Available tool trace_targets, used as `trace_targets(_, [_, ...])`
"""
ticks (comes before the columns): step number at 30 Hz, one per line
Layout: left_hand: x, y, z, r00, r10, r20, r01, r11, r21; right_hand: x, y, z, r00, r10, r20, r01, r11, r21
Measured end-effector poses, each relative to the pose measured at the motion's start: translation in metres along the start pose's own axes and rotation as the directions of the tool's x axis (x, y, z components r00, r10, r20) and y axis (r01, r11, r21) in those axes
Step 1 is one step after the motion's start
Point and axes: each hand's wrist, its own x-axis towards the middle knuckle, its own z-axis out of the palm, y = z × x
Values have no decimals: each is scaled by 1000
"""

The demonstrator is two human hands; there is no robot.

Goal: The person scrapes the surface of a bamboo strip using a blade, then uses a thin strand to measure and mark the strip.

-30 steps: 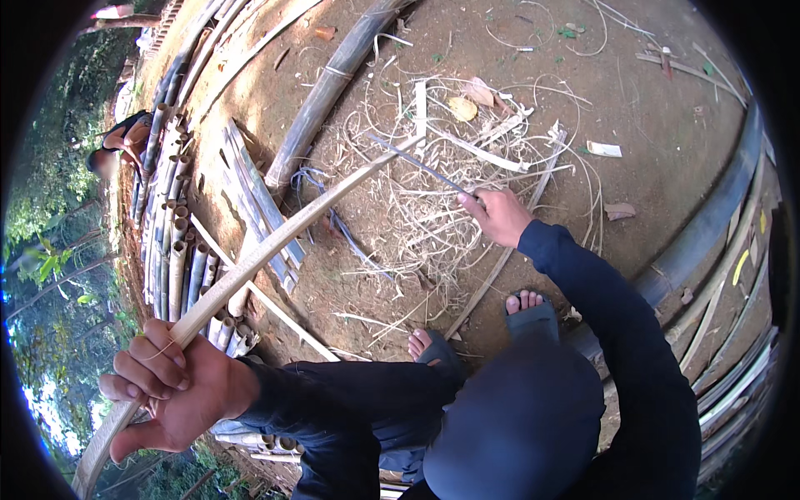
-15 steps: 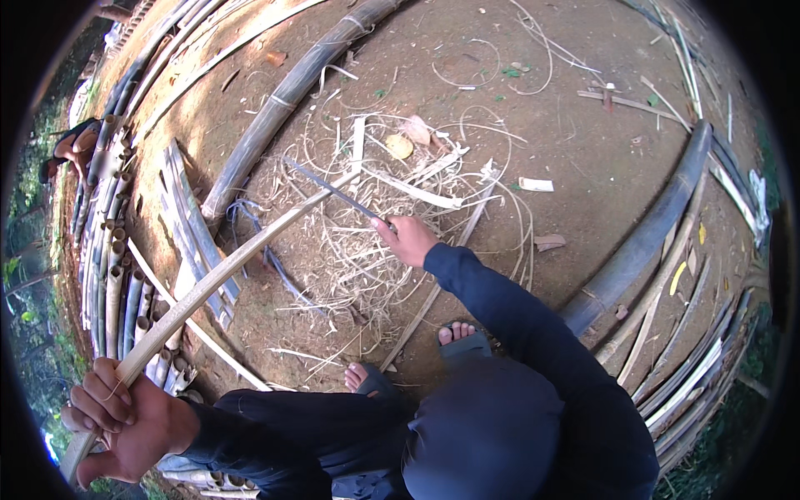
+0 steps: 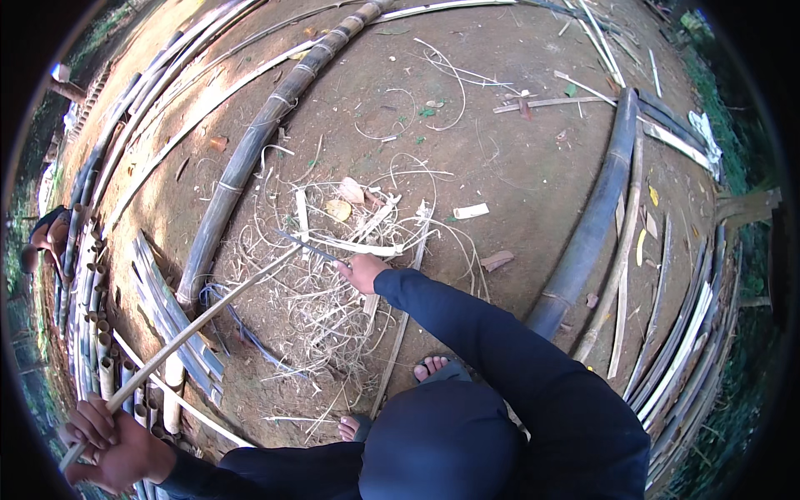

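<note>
My left hand point(image 3: 117, 446) is closed around the near end of a long, pale bamboo strip point(image 3: 204, 321). The strip slants up and away to the right, with its narrow edge showing. In my right hand point(image 3: 363, 272) is a knife, its thin dark blade point(image 3: 312, 248) pointing up and left. The blade crosses the strip's far end and seems to touch it; the handle is hidden in my fingers. Below both lies a heap of curly bamboo shavings point(image 3: 333, 325) on bare soil.
A thick bamboo pole point(image 3: 229, 187) lies beyond on the left, a dark pole point(image 3: 587, 225) on the right. Split slats point(image 3: 171, 308) and blue cord point(image 3: 243, 332) are near the left pole. Bamboo piles line both sides. Another person point(image 3: 54, 233) appears at the far left.
The view has shifted, so the ground things sit lower and further left. The strip has turned from its broad face to its narrow edge. Both hands keep their holds.
</note>
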Motion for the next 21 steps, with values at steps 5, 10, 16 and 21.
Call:
trace_targets(5, [53, -12, -13, 976, -110, 186, 121, 991, -48, -24, -34, 3, 997, -16, -70, 23, 995, 99])
trace_targets(10, [87, -2, -7, 952, -206, 228, 196, 979, 64, -59, -70, 10, 938, -340, -65, 344, 897, 277])
trace_targets(16, [87, -25, 20, 910, -270, 315, 283, 959, 3, -4, -2, 13, 982, -105, -157, 125, 985, 123])
trace_targets(21, [110, -12, 36, 894, -307, 327, 299, 951, 76, -51, -57, 1, 963, -261, -73, 271, 936, 226])
